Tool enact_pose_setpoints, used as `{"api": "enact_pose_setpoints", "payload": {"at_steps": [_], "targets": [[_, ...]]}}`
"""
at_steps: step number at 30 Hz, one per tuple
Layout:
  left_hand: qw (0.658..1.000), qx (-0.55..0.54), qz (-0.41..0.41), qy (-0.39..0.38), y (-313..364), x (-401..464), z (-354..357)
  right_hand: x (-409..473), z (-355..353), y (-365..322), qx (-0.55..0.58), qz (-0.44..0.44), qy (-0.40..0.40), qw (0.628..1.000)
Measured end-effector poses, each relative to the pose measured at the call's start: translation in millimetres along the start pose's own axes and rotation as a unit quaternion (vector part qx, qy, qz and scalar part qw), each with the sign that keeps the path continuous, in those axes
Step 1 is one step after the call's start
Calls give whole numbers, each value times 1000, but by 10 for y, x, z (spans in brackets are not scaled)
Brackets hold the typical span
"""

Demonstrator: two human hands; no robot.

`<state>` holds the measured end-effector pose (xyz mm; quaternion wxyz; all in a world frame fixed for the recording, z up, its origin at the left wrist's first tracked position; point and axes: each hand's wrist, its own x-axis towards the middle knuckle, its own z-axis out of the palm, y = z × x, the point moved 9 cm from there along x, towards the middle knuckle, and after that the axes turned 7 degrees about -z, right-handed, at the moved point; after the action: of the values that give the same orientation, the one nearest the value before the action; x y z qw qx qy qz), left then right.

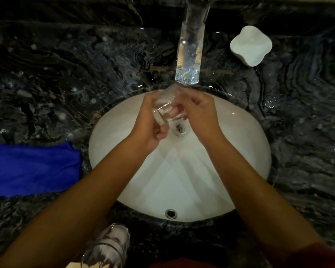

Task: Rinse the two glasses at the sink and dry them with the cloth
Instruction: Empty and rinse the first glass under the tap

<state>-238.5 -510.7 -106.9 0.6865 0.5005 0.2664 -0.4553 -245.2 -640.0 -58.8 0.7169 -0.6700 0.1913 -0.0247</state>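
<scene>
While water runs, glass (163, 110) gripped between left hand (149, 124) and right hand (198, 117) over sink (240, 151).

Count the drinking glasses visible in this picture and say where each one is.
2. One glass is held in both hands over the white sink, under the running water. The other glass stands on the dark counter at the near edge.

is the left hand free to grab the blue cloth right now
Probably not yet: the left hand is closed around the glass over the sink, with the right hand helping. The blue cloth lies uncovered on the counter to its left.
</scene>
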Motion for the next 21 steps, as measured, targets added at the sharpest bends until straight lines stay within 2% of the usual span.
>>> {"api": "enact_pose_setpoints", "payload": {"at_steps": [2,4,7,8,10,13,15,19,21], "targets": [[997,21,-43,-57,-90,-88,129,18,-89,63,-11,14,37,999],[990,65,-72,-101,-193,-175,183,37,-156,175,-17,80,78,994],[982,64,-108,-141,-323,-265,262,-10,-73,321,-31,221,20,975],[982,46,-117,-142,-329,-270,265,-4,-41,343,-41,232,-2,972],[986,4,-120,-119,-300,-248,258,9,-20,308,-74,199,-2,977],[994,-21,-87,-55,-199,-137,211,-6,53,177,-159,81,0,984],[996,-36,-75,-32,-176,-109,205,-112,145,186,-166,53,-16,985],[996,-42,-72,-37,-217,-82,192,-370,217,95,-231,-9,-108,967],[995,-63,-68,-37,-204,-34,147,-543,212,22,-222,-45,-140,964]]}}
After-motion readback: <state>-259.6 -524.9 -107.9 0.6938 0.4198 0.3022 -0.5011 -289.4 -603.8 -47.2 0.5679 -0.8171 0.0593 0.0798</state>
